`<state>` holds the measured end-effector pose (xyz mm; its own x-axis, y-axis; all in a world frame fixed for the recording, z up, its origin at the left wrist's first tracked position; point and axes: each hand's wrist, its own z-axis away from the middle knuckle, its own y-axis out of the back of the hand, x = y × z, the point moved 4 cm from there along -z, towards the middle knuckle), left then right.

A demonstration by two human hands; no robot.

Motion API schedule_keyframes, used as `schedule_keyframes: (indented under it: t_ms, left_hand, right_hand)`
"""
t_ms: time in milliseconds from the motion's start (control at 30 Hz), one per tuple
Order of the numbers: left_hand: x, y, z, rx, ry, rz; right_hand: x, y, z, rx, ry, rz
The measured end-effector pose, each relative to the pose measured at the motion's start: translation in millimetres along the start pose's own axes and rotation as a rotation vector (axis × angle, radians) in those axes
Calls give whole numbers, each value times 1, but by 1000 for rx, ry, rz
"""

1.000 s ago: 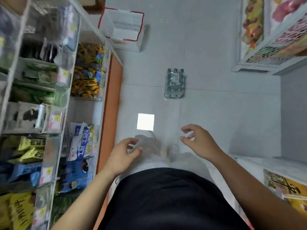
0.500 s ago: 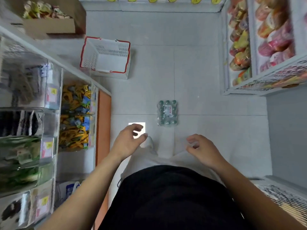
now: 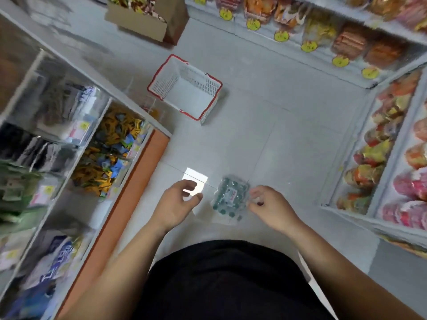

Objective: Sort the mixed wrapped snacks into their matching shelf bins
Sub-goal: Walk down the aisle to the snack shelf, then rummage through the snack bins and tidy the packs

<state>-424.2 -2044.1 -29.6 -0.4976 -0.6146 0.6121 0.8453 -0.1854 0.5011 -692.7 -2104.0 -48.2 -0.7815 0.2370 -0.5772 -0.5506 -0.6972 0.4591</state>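
Observation:
Both hands hover in front of my waist, above the floor, and hold nothing. My left hand (image 3: 178, 202) has loosely curled fingers; my right hand (image 3: 270, 206) is the same, just right of a shrink-wrapped pack of bottles (image 3: 230, 197) standing on the tiles below. On the left, clear shelf bins hold wrapped snacks: a bin of mixed yellow and blue packets (image 3: 108, 151), bins with dark and green packets (image 3: 27, 158) beside it, and blue-and-white bags (image 3: 53, 257) lower down. A cardboard box of mixed wrapped snacks (image 3: 143, 15) sits on the shelf top at the far end.
A white shopping basket with a red rim (image 3: 184, 88) stands empty on the floor ahead. Shelves of bagged bread and pastries with yellow price tags (image 3: 309, 46) run along the far wall and the right side (image 3: 392, 146). An orange shelf base (image 3: 129, 188) edges the aisle.
The view has swung up and to the right, bringing the cardboard box and far shelves into sight. Both hands stayed in front of my waist, empty, now over the bottle pack.

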Motion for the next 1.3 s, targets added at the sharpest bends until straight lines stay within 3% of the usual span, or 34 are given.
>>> schedule_keyframes:
  t_ms: [167,333,633,800,900,1067,1167,1300]
  left_hand:
    - [-35,37,23,251,131,215]
    - [-110,91,31,433,214,393]
    - [-224,188,22,462,319,208]
    - [-257,191,-46,400,352,121]
    - [-295,188,-120,448,363,132]
    - [-394,180,-254,673,412,4]
    - [-449,172,-303,844,479,-263]
    - [-484,171,-331,1129,265,-386]
  right_hand:
    - [-101,4,-62,-131,225,188]
    - [-212,-57,-106,-200,423,367]
    - [-350,-195,-162,-375,580,584]
    - [-369,-259,-245,-428,627,686]
    - [-360,-310,-326,-455,694,752]
    - [-341,-397,-486,-359,945,848]
    - [-332,-440,-550,-325,1165,784]
    - [-320,-474,-588,-340,1412,656]
